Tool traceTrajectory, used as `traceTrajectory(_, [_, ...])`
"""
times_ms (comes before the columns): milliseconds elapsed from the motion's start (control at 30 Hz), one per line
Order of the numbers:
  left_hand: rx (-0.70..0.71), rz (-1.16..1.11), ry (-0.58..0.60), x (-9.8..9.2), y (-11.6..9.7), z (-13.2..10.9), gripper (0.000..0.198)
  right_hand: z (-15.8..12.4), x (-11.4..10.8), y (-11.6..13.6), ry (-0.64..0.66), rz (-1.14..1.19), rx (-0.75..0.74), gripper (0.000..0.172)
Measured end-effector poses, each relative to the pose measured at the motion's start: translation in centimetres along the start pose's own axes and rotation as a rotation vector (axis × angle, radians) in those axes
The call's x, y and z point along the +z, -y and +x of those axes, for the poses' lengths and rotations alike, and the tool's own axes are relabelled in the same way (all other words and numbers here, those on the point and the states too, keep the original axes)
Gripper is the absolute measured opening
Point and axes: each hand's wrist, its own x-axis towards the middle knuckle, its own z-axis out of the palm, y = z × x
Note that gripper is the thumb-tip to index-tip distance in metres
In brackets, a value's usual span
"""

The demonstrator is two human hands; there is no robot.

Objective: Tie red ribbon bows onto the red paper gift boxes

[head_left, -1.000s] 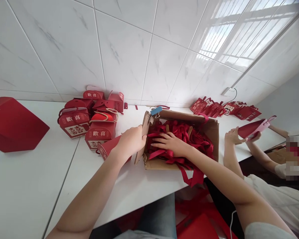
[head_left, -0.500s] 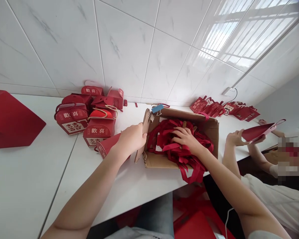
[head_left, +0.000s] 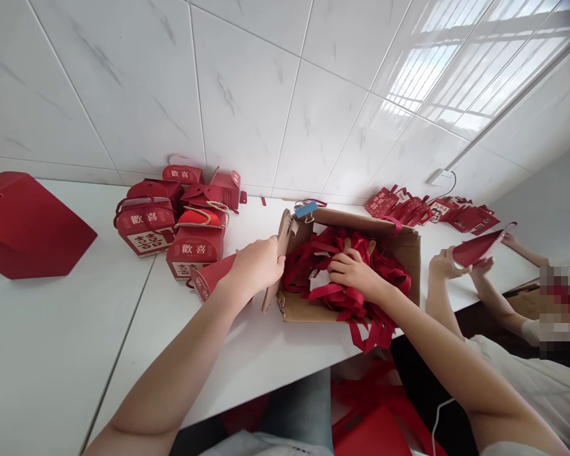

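My left hand [head_left: 259,263] grips the left flap [head_left: 281,256] of an open cardboard box [head_left: 308,312], fingers wrapped round its edge. Tangled red ribbons [head_left: 368,303] fill the box, and several ends hang over its near side. My right hand [head_left: 354,273] is down among them, its fingers curled and closed on the ribbon; the fingertips are partly hidden. A white paper tag [head_left: 319,280] shows just left of those fingers. On the far left corner of the box sits a blue binder clip [head_left: 306,209].
Several red gift boxes [head_left: 193,244] stand left, one lying beside my left wrist. A large red box [head_left: 33,225] is at far left. Flat red bags [head_left: 399,206] lie back right. At right, a co-worker's hands [head_left: 444,263] hold a red bag [head_left: 479,248]. A tiled wall [head_left: 242,95] stands behind the table.
My right hand's fingers have curled in from a wider spread, and the ribbons beneath have shifted. My left hand stays on the flap. The view has swung slightly left.
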Motion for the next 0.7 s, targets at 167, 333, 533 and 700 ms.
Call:
traceTrajectory(167, [-0.012,-0.01,0.013,0.0,-0.2,0.1,0.017,-3.6,-1.1,-0.1,-0.141,0.045,0.059,0.027])
traceTrajectory(333, [-0.01,0.017,-0.003,0.1,-0.3,0.0,0.019,-5.4,-1.0,0.0,-0.275,0.163,0.16,0.026])
traceTrajectory(533, [-0.004,0.134,-0.176,0.9,-0.9,-0.3,0.035,-5.7,1.2,-1.3,-0.465,0.519,0.318,0.026])
traceTrajectory(700, [0.197,0.079,-0.35,2.1,-4.1,0.6,0.053,-5.1,2.1,-1.4,-0.46,0.601,0.303,0.024])
